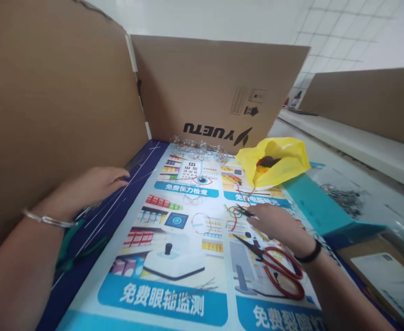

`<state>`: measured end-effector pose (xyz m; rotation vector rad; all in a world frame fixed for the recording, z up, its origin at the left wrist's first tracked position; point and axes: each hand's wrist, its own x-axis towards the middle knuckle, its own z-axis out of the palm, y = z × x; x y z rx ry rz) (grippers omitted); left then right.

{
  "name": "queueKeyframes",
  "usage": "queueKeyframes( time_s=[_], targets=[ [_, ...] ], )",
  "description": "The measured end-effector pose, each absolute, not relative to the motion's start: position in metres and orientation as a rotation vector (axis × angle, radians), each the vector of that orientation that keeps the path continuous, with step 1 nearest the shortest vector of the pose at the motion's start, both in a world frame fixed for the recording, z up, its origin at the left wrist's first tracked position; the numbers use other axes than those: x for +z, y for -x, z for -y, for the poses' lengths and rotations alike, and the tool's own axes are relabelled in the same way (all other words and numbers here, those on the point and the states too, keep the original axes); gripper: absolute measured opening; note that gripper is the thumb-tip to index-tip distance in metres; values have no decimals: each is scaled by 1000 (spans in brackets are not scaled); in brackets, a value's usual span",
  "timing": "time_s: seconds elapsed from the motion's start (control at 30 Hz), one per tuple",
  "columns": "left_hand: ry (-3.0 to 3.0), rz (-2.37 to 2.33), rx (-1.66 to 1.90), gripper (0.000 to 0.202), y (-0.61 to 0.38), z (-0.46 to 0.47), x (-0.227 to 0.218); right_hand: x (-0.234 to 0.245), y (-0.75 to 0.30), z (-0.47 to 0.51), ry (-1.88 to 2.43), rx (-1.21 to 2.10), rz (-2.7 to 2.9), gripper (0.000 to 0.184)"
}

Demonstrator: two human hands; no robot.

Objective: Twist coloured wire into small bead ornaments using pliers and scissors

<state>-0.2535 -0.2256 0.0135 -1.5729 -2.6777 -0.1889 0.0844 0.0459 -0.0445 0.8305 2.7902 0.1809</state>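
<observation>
My left hand is over the dark blue strip at the left, its fingers close together and smeared by motion, so I cannot tell whether it holds a thin wire. Green-handled pliers lie partly hidden beneath my left forearm. My right hand is closed around a tool with dark pointed jaws, which looks like small pliers; its handles are mostly hidden. By those jaws lie tangled green, yellow and red wires. Red-handled scissors rest just below my right hand, blades pointing up-left.
Cardboard panels stand at the back and left. Clear crinkled wire or plastic lies along the back edge. A yellow bag with red and orange contents is at the back right, beside a teal box. Thin metal pieces lie beyond it.
</observation>
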Motion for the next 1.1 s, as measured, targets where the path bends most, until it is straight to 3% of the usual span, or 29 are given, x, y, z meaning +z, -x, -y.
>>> queueKeyframes(
  time_s=[0.37,0.63,0.77,0.97,1.1],
  targets=[
    [1855,2625,88,34,239,231,24,-40,-82,-28,-678,417,-2852,28],
    [1877,2625,70,39,222,232,34,-49,-69,77,317,-157,-3035,18],
    [1784,2643,78,48,223,243,43,-57,-71,106,408,122,-3047,12],
    [1648,2683,-10,31,231,250,51,-66,-70,126,353,401,-3089,13],
    [1595,2853,169,27,255,242,32,-86,-68,126,279,457,-3193,15]
  ],
)
